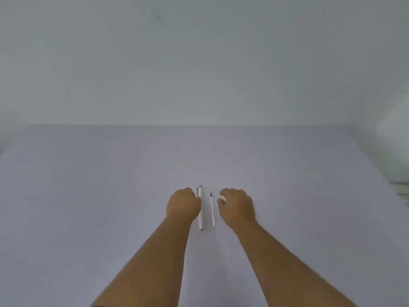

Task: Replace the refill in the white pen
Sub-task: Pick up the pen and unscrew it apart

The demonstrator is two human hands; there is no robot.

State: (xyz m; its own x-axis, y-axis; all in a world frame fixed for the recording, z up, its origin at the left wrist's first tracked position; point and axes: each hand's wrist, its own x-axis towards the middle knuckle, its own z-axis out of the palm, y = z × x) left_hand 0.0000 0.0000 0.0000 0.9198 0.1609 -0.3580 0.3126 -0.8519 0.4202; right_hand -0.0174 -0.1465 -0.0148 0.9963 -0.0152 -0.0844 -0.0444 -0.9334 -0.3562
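A white pen (201, 220) lies on the pale table, pointing away from me, with a grey tip at its far end. My left hand (183, 203) rests over its left side, fingers curled down against the barrel. A thin white refill (212, 211) with a dark tip lies parallel, just right of the pen. My right hand (237, 206) hovers right of the refill, thumb and fingers apart, touching nothing.
The table (110, 196) stretches wide to a far edge against a plain pale wall (199, 63). A blurred white object (398, 165) sits at the right edge.
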